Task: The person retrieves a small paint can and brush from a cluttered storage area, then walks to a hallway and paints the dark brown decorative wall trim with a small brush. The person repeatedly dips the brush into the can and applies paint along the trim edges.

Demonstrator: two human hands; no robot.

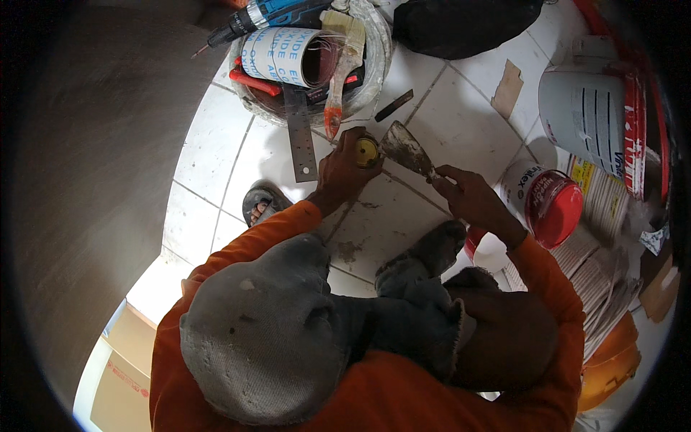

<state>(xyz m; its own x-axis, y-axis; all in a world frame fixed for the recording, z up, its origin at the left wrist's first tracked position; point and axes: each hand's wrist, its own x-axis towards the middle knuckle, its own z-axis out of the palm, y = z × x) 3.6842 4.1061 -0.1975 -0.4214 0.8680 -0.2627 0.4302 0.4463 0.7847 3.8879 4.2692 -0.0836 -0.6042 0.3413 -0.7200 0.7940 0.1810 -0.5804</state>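
Observation:
My left hand (342, 169) is closed around a round object with a yellow face, which looks like a tape measure (367, 150). My right hand (468, 198) grips a putty knife (407, 147) by its handle end. Dried residue smears the wide blade, which points left and reaches the edge of the round object; whether they touch I cannot tell. Just beyond my hands stands a tool bucket (385, 54). A paintbrush (344, 68) with an orange handle tip, a steel ruler (299, 137) and a roll of sandpaper (284, 56) rest on it.
A blue drill (270, 16) lies over the bucket's far side. Nearby on the tiles are a dark narrow strip (394, 106), a black bag (464, 25) and a cardboard scrap (507, 88). Paint pails (583, 108) and a red-lidded tub (554, 205) stand at the right.

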